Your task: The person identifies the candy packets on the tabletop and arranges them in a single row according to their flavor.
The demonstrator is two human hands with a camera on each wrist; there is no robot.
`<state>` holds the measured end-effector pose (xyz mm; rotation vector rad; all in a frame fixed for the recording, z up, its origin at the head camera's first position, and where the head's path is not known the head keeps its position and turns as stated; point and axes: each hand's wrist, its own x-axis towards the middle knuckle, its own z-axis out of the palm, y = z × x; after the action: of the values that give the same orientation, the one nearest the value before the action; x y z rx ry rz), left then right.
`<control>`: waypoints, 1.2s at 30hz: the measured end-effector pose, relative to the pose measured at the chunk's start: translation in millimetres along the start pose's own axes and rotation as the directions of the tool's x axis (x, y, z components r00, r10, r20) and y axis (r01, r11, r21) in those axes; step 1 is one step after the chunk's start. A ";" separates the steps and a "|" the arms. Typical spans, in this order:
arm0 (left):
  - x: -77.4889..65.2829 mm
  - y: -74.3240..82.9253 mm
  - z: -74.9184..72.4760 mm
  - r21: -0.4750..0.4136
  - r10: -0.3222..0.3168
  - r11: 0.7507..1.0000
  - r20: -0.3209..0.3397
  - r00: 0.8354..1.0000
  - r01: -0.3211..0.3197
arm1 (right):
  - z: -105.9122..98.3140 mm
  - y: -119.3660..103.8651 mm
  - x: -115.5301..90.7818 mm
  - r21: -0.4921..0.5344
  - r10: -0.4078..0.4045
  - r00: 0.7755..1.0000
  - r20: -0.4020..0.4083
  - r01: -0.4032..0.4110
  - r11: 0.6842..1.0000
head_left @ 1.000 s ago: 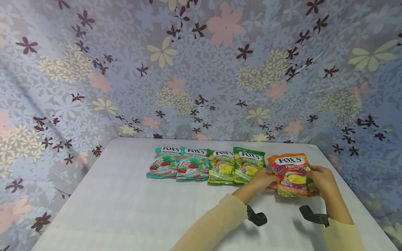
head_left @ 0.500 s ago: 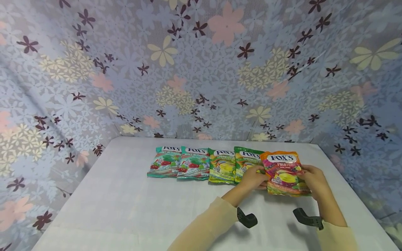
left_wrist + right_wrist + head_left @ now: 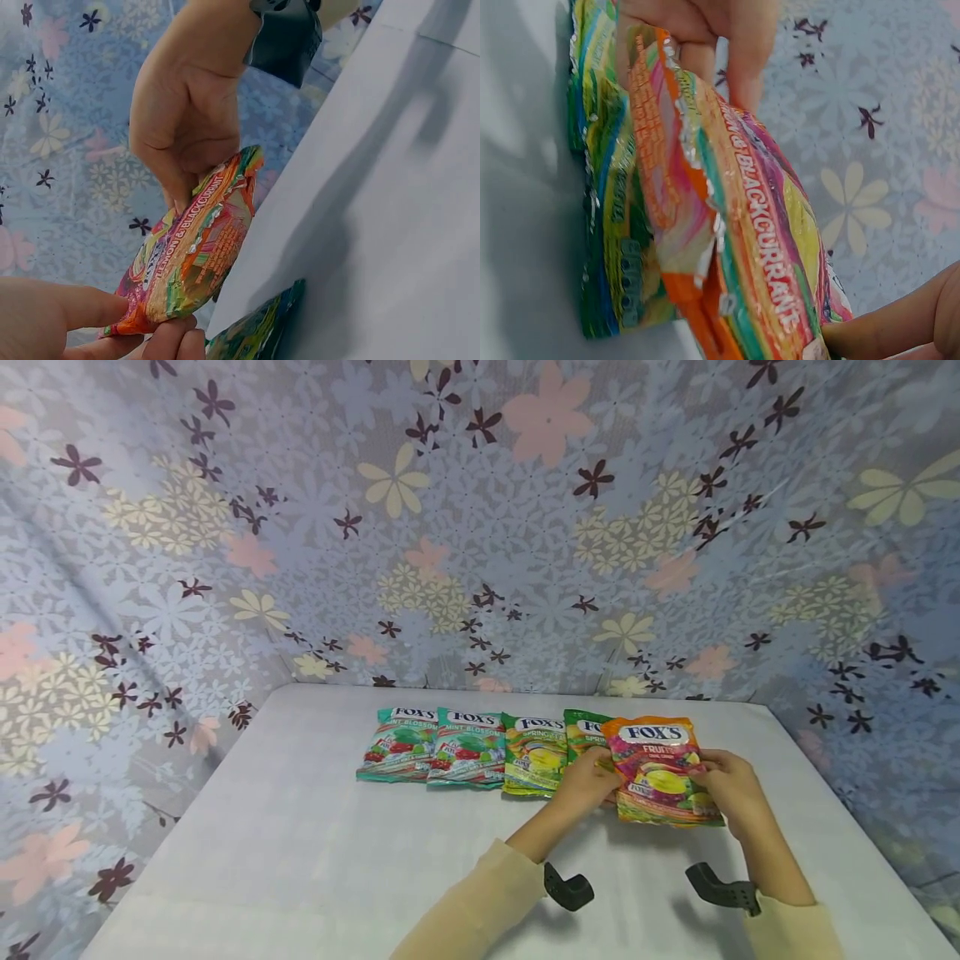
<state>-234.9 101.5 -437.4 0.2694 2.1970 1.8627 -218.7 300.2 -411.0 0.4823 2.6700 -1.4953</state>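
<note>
Both hands hold an orange and purple Fox's fruits candy bag point(image 3: 660, 772) between them, raised over the table at the right end of a row of bags. My left hand point(image 3: 585, 783) pinches its left edge; in the left wrist view the thumb and fingers point(image 3: 82, 307) close on one corner. On the opposite edge, my right hand point(image 3: 731, 785) grips with thumb in front. The held bag overlaps the right-hand green Spring Tea candy bag point(image 3: 583, 733), hiding much of it. Beside that lies another Spring Tea candy bag point(image 3: 536, 758).
Two teal Mint Blossom candy bags point(image 3: 401, 747) lie at the left of the row, one slightly over the other. A white-covered table point(image 3: 285, 827) carries everything. Flower-patterned cloth point(image 3: 480, 527) rises behind and at both sides. Dark wrist mounts point(image 3: 568, 889) sit at the sleeves.
Both hands have carried the Fox's fruits candy bag leftward, so it now covers much of the right-hand Spring Tea bag. The other bags keep their places in the row.
</note>
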 end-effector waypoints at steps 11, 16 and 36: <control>-5.8 0.3 -29.6 0.026 0.042 0.999 -0.063 0.997 -0.041 | 28.2 27.9 36.1 0.005 -0.061 0.998 -0.033 0.061 0.998; -8.9 4.0 -42.1 0.073 0.082 0.994 -0.082 0.993 -0.076 | 47.9 80.1 87.8 -0.034 -0.147 0.985 -0.089 0.144 0.989; -18.5 -4.5 -65.5 0.015 0.053 0.999 -0.118 0.992 -0.051 | 47.7 -24.2 -18.9 0.063 -0.224 0.974 0.045 0.221 0.973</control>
<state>-237.2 33.7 -430.6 0.2262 2.3001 1.9406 -213.1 243.8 -413.0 0.1464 2.7222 -1.6178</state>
